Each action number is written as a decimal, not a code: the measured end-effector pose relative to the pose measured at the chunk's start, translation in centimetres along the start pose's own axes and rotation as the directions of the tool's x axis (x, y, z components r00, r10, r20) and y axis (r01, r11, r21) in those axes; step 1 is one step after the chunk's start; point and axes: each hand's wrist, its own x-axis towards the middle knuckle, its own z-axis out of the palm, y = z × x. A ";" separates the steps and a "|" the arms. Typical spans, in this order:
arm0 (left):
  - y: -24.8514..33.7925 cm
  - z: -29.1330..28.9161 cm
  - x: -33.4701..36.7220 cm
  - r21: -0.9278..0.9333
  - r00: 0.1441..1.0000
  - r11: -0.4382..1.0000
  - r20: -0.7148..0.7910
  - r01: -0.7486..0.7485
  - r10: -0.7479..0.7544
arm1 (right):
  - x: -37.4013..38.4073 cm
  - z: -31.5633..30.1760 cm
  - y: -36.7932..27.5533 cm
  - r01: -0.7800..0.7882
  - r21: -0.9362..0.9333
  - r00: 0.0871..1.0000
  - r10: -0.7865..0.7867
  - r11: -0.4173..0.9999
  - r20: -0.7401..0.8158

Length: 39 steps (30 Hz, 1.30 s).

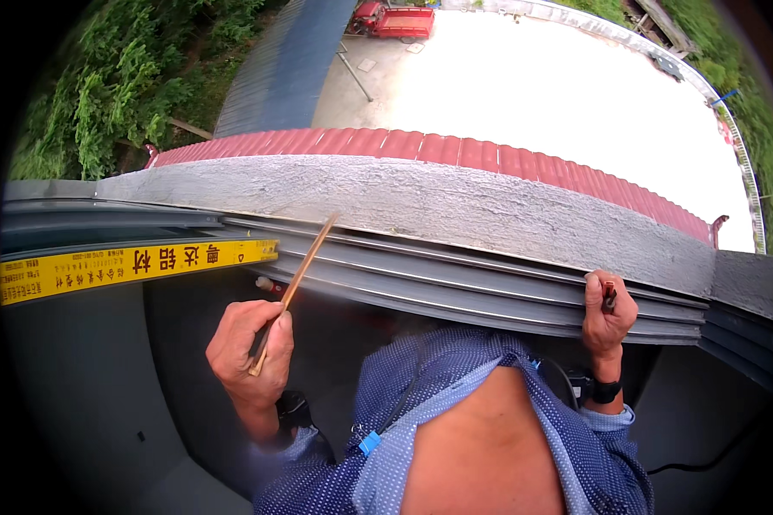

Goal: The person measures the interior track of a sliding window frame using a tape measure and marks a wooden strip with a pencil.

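My left hand (240, 348) is closed around a slim light-brown wooden stick (301, 270). The stick slants up over the grey metal window track (455, 270), and its blurred far end reaches the gap beside the rough cement sill (361, 184). At the track's right part, my right hand (608, 322) is closed in a fist by the inner rails. A small dark reddish-brown piece (609, 296) pokes out of that fist; its kind is not clear. Just above my left hand, a small whitish and red object (269, 285) shows under the track.
A dark window sash with a yellow printed strip (137, 262) crosses the left side. Red ridged tiles (455, 153) edge the sill's outer side. Far below are a bright yard, a red cargo vehicle (404, 21), a blue roof (283, 69) and trees. A cable (704, 466) hangs right.
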 end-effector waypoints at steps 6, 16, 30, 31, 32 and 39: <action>-1.0 -1.4 0.3 0.224 0.993 0.969 -0.073 0.104 -0.089 | 0.4 0.2 -0.4 -0.031 -0.080 0.998 0.035 0.996 0.052; -1.9 0.9 2.9 0.265 0.996 0.960 -0.025 0.086 -0.083 | 1.3 0.3 -0.7 -0.004 -0.123 0.999 0.010 0.992 0.047; -0.4 8.7 6.1 0.006 0.885 0.893 0.133 -0.450 0.445 | 2.4 0.7 -1.1 0.067 -0.162 0.997 -0.062 0.984 0.038; 0.6 9.3 6.2 -0.059 0.859 0.868 0.127 -0.493 0.497 | 2.6 0.8 -1.0 0.107 -0.150 0.994 -0.108 0.983 0.000; 2.2 8.7 6.2 -0.134 0.857 0.893 0.250 -0.430 0.451 | 2.7 0.5 -0.8 0.093 -0.133 0.995 -0.095 0.987 -0.012; 9.2 10.6 7.6 -0.738 0.597 0.484 0.139 -0.469 0.790 | 1.3 -0.3 -1.0 0.098 -0.211 0.989 -0.120 0.972 -0.089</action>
